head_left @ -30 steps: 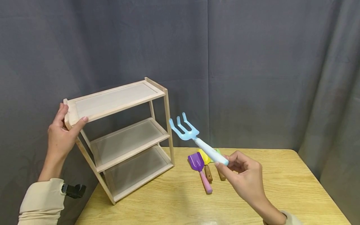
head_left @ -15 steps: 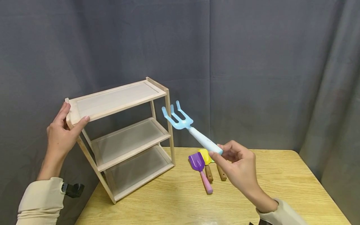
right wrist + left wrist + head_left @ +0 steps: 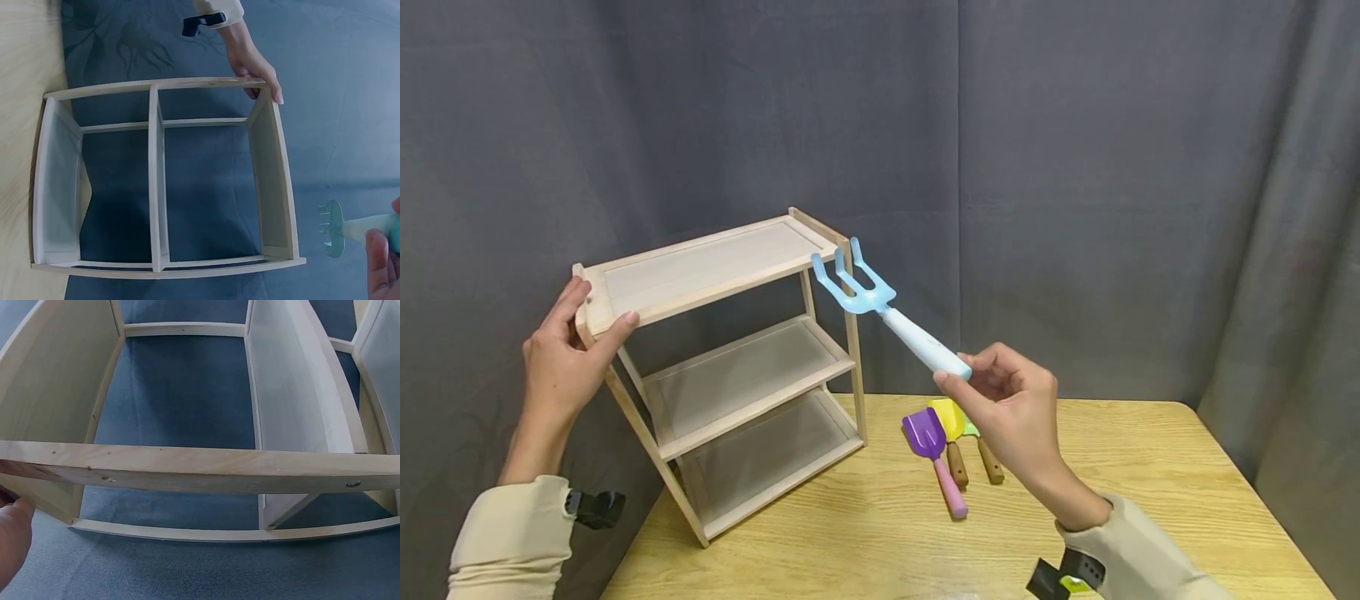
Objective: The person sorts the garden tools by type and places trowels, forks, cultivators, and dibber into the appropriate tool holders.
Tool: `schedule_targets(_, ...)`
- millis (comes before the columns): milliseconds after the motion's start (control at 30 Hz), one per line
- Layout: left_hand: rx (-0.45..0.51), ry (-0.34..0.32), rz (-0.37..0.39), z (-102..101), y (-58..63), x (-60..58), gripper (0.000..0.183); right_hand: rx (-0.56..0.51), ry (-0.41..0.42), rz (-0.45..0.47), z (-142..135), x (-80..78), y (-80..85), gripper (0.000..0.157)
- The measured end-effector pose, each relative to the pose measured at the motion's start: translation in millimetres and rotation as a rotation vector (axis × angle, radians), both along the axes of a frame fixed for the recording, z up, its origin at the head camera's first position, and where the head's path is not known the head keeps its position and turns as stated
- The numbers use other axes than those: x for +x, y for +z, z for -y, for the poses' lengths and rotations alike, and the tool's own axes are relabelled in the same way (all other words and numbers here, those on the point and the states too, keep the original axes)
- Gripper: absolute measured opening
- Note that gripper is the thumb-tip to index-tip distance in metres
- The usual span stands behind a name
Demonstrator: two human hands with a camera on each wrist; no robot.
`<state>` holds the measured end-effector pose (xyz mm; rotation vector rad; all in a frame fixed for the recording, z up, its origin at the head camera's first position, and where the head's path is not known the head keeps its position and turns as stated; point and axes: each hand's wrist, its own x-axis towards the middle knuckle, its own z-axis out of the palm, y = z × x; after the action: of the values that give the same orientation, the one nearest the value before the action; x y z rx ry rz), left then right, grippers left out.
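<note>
A three-tier wooden shelf rack (image 3: 745,372) stands at the left of the table. My left hand (image 3: 567,350) grips the left end of its top board, thumb on the front edge; in the left wrist view, part of that hand (image 3: 14,534) shows at the lower left. My right hand (image 3: 1007,400) pinches the handle end of a light blue toy garden fork (image 3: 917,337) between thumb and fingers. The fork is raised, prongs pointing up and left, overlapping the rack's top right corner in the head view. In the right wrist view, the fork (image 3: 359,228) appears beside the rack's top board.
On the wooden table (image 3: 1120,475) lie a purple toy shovel (image 3: 927,433) with a pink handle, a yellow tool (image 3: 950,418) and a green one (image 3: 972,429), both with brown handles. A grey curtain (image 3: 1075,200) hangs behind.
My right hand has moved up and to the left with the garden fork, bringing its prongs to the rack's top right corner in view. The left hand has stayed on the rack.
</note>
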<state>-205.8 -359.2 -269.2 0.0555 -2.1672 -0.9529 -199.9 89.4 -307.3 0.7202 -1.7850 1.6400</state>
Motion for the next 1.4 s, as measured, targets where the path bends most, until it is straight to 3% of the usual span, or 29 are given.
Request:
schedule_targets(767,0.008,0.006,-0.024,-0.8,-2.6,-0.8,0.068,-0.086,0.086,-0.012,32.9,-31.1,15.5,0.016)
schedule_targets(1400,0.014,0.023,-0.059,-3.4,-3.6,-2.7,0.065,-0.138,0.172,0.077,55.9,-58.3,48.2,0.015)
